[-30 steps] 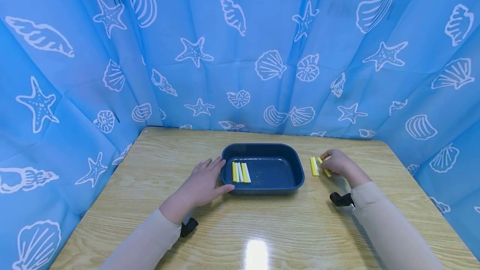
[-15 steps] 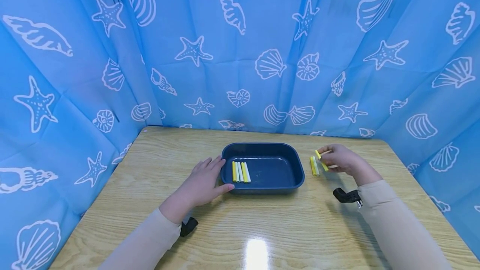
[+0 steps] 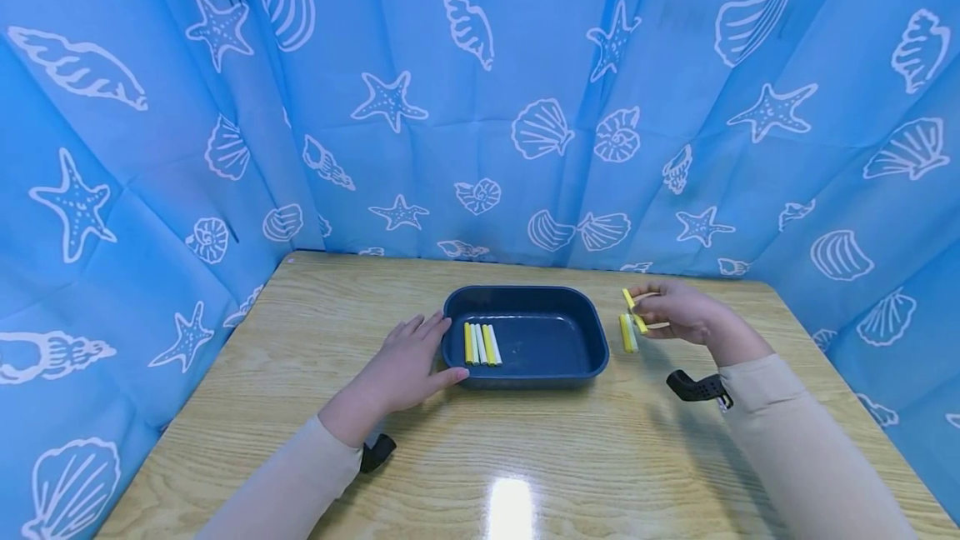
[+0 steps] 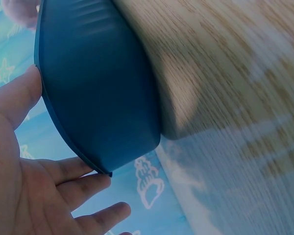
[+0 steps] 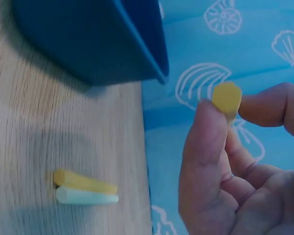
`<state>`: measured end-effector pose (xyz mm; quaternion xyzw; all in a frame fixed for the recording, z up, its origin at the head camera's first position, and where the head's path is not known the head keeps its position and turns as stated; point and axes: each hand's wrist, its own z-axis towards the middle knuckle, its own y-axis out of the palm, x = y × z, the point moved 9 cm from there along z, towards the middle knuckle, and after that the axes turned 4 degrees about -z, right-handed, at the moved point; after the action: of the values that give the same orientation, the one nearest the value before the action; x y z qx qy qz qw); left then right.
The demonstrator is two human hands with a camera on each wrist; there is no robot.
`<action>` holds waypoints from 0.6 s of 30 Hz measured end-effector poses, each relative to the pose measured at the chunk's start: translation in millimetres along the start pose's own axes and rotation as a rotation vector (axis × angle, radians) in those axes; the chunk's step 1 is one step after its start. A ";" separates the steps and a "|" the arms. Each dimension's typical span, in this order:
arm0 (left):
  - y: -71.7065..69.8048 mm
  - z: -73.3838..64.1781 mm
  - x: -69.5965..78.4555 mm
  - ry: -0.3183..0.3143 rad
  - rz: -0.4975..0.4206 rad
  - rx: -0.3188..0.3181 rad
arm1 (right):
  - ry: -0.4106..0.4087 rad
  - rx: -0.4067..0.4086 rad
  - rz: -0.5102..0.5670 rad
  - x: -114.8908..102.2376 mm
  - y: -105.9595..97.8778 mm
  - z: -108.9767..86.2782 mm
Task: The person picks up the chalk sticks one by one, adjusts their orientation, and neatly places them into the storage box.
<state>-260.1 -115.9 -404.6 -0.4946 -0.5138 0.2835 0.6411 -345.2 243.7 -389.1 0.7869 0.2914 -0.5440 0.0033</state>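
Note:
My right hand (image 3: pixel 678 312) pinches a yellow chalk stick (image 5: pixel 227 99) between thumb and fingers, raised over the table to the right of the basin. Beneath it, a yellow chalk stick (image 5: pixel 85 182) and a white one (image 5: pixel 85 197) lie side by side on the wood. The dark blue basin (image 3: pixel 551 347) stands mid-table, and several yellow and white chalk sticks (image 3: pixel 480 346) lie in a row at its left end. At that end my left hand (image 3: pixel 401 372) rests on the rim with fingers spread; the left wrist view shows thumb and fingertips along the basin's edge (image 4: pixel 61 129).
The wooden table (image 3: pixel 420 457) carries a bright light reflection near its front. A blue curtain (image 3: pixel 450 157) with white shells and starfish closes off the back and both sides. A black camera mount (image 3: pixel 697 387) sticks out from the right sleeve.
My right hand has lifted the yellow chalk stick off the table and moved it slightly up and left, over the remaining pair. The left hand and basin have stayed put.

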 end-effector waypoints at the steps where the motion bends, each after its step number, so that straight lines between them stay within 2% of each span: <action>1: 0.1 0.1 -0.2 -0.003 0.002 -0.003 | -0.002 -0.007 0.011 -1.8 1.3 -0.1; 18: -1.0 0.0 1.5 -0.009 0.002 -0.010 | -0.017 -0.111 0.071 -38.9 33.9 0.3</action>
<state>-259.8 -115.0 -403.2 -0.4973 -0.5175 0.2835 0.6360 -339.1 197.8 -366.5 0.7907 0.2928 -0.5332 0.0686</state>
